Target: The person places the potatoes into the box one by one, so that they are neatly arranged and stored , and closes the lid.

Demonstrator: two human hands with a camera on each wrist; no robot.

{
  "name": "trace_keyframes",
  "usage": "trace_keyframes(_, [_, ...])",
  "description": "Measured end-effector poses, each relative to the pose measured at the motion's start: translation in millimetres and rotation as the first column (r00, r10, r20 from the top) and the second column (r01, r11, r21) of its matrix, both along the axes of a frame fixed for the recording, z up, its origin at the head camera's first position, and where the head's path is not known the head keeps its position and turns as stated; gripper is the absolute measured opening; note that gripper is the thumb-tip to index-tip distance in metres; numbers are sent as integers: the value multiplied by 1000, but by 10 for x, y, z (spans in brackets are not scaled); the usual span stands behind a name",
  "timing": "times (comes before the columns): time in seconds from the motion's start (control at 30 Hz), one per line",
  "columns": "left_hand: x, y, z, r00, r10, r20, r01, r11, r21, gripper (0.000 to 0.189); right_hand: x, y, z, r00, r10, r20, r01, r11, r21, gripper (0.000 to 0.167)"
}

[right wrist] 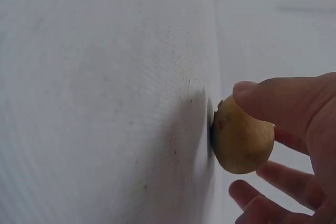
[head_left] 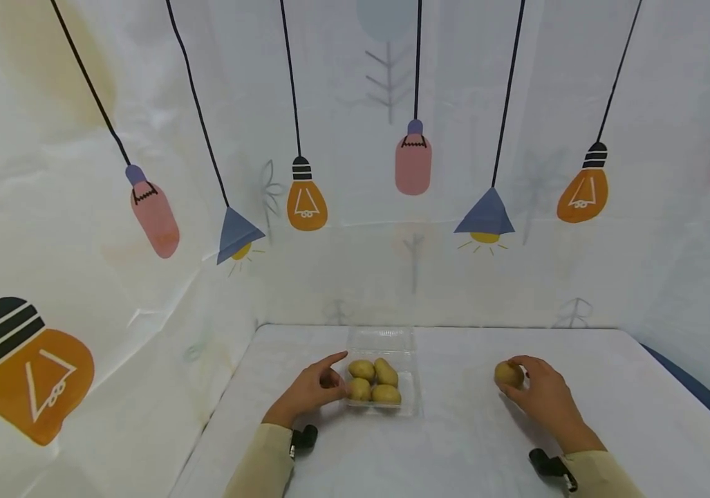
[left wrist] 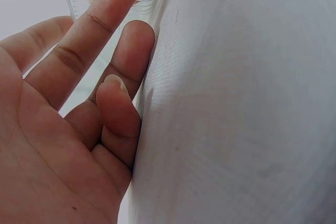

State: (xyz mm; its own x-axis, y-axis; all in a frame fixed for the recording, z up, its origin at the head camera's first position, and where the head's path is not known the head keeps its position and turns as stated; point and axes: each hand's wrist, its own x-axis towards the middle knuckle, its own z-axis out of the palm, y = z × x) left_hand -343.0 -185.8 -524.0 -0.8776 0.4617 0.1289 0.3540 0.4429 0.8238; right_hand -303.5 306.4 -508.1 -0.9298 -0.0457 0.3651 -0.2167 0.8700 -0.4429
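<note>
A clear plastic box with its lid folded back holds several yellow potatoes. At its left side is my left hand, a fingertip right at the ribbed wall. In the left wrist view, the fingers of that hand are loosely bent, with nothing gripped. Off to the right, my right hand holds a single round potato between thumb and fingers. Seen from the right wrist, the thumb lies over this potato, close by the white tabletop, with the other fingers behind it.
The table has a white cover and meets a pale printed curtain at its back edge. Another sheet hangs along the left side. Dark blue fabric shows past the right edge. Each wrist wears a small black camera.
</note>
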Motion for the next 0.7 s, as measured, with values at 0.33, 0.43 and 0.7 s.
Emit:
trace_keyframes(0.33, [42,36,69,1000,7,18,-6,1000,-20,84,-21,27,-4,998,9,59,-6,999,-37,49])
trace_keyframes(0.43, [41,39,68,1000,5,16,-5,1000,-18,84,-25,46,-19,998,8,67,-4,998,-57,49])
trace_keyframes(0.7, [43,41,66,1000,5,18,-5,1000,-17,84,-25,47,-26,997,12,75,-7,998,-62,61])
